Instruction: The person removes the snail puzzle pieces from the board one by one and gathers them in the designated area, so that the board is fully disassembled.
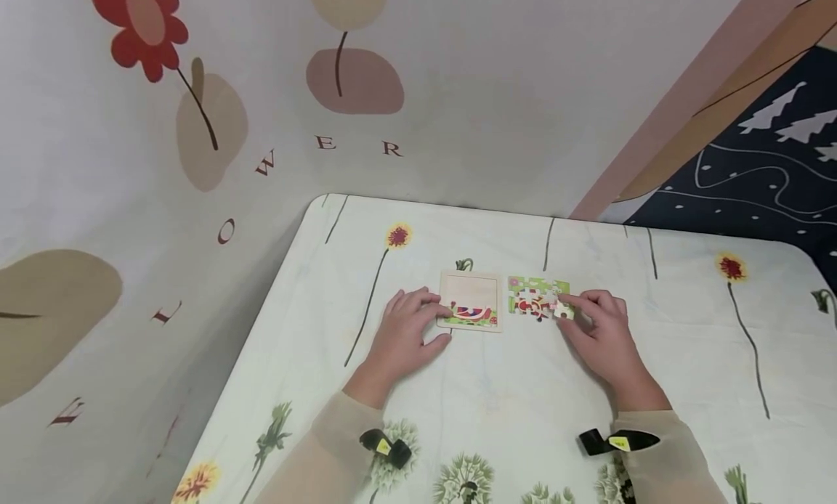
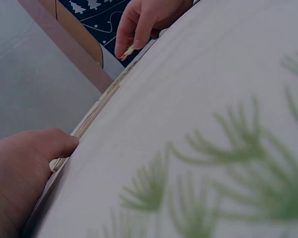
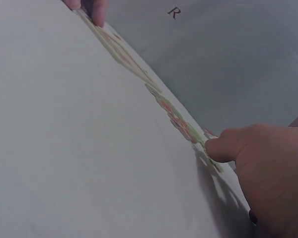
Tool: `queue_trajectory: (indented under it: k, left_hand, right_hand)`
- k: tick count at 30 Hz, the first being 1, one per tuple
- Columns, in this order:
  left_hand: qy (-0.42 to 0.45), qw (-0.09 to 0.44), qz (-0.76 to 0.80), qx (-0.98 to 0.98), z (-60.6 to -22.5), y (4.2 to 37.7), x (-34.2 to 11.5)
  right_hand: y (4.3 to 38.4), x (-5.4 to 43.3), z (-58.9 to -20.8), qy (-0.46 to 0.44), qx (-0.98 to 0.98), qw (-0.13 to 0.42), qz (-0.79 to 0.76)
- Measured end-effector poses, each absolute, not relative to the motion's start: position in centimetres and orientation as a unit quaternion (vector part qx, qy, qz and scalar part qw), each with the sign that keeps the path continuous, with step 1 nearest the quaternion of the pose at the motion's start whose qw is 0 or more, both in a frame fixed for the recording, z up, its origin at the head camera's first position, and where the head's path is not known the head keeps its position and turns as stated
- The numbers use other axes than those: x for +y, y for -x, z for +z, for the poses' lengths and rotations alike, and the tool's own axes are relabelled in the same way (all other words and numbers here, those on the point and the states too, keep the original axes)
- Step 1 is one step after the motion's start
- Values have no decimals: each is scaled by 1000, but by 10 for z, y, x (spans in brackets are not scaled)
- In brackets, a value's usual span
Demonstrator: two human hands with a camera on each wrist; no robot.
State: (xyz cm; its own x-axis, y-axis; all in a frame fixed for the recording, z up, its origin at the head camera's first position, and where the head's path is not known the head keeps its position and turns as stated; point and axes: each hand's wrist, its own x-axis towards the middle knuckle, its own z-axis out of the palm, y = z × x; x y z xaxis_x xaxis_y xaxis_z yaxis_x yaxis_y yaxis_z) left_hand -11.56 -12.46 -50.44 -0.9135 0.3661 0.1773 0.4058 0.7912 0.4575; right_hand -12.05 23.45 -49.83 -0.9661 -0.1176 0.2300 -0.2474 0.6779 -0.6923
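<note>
A square wooden puzzle tray [image 1: 472, 286] lies on the table, its bottom strip filled with pieces of a colourful picture and the rest bare wood. My left hand [image 1: 410, 328] rests at the tray's left side, a fingertip on its lower left corner and the thumb apart below. Just right of the tray lies a cluster of jigsaw pieces [image 1: 532, 299] in green, red and white. Between thumb and index finger, my right hand [image 1: 604, 344] pinches a puzzle piece [image 2: 127, 51] at the right end of that cluster; the fingers hide part of it.
The table [image 1: 503, 388] has a pale cloth printed with flowers and stems. Behind its far edge hangs a light curtain [image 1: 490, 126] with letters and flower shapes. A dark blue cloth with white trees [image 1: 752, 170] is at the far right. Each sleeve carries a black wrist strap.
</note>
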Motion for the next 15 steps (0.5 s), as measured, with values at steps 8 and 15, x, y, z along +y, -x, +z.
queue_trajectory:
  k: [8,15]
  left_hand:
    - [200,37,-254,-946,-506,115,-126]
    - [206,51,-262,-942,-508,117,-124]
  right_hand:
    - [123,238,-500,-91,-923,54,370]
    - [121,236,-502,-83,-922,71,370]
